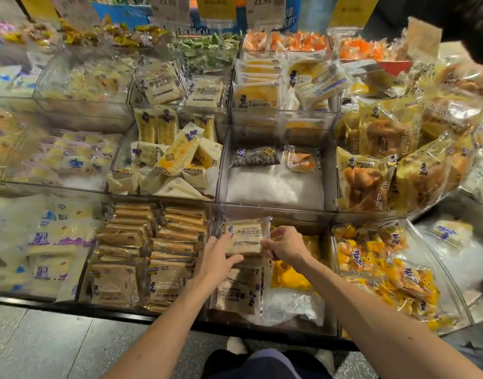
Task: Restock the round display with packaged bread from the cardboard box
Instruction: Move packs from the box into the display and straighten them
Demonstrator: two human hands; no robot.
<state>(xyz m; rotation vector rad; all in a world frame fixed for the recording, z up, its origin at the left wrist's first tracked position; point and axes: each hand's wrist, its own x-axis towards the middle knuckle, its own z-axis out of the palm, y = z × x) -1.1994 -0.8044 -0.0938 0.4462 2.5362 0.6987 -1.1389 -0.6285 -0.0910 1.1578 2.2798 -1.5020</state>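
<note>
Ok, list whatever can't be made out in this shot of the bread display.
Head view:
- Cardboard box: outside the frame.
- Price tags: cut by the top edge, mostly blurred.
- Far-left packets: blurred, labels unreadable.
- Left hand: grip or mere support on the bread packet, unclear; right hand covers its right edge.
</note>
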